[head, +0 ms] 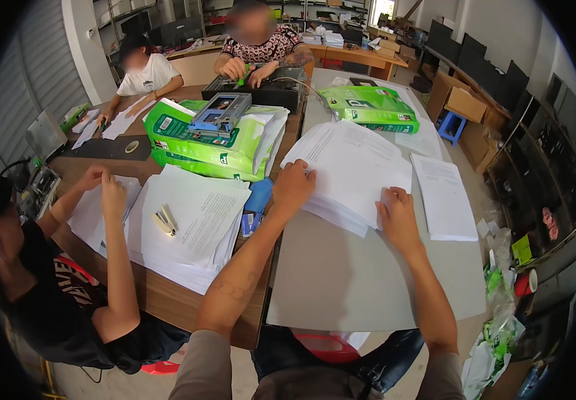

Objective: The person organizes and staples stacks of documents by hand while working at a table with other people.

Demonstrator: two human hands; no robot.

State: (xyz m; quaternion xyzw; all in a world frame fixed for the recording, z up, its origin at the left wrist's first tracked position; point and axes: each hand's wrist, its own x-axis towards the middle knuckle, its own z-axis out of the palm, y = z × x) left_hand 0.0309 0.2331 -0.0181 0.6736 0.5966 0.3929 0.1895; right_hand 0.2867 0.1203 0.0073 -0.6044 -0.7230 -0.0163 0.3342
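A thick, uneven stack of printed paper sheets (350,165) lies on the grey table (318,280) in front of me. At its left edge rests my left hand (295,184), fingers bent over the sheets' edge. My right hand (398,215) is at the lower right corner of the same stack, fingers curled against the edge. Whether either hand pinches any sheets cannot be told. Right of the stack lies a neater pile of paper (443,197), apart from my hand. Behind the stack is a green paper ream package (370,107).
On the brown table at left are a paper pile (193,210) with a cream stapler (165,220) on it, green ream packages (193,145) under a blue-grey drive caddy (221,114), and blue small boxes (252,224). A co-worker sits close at left; two more people work across the tables.
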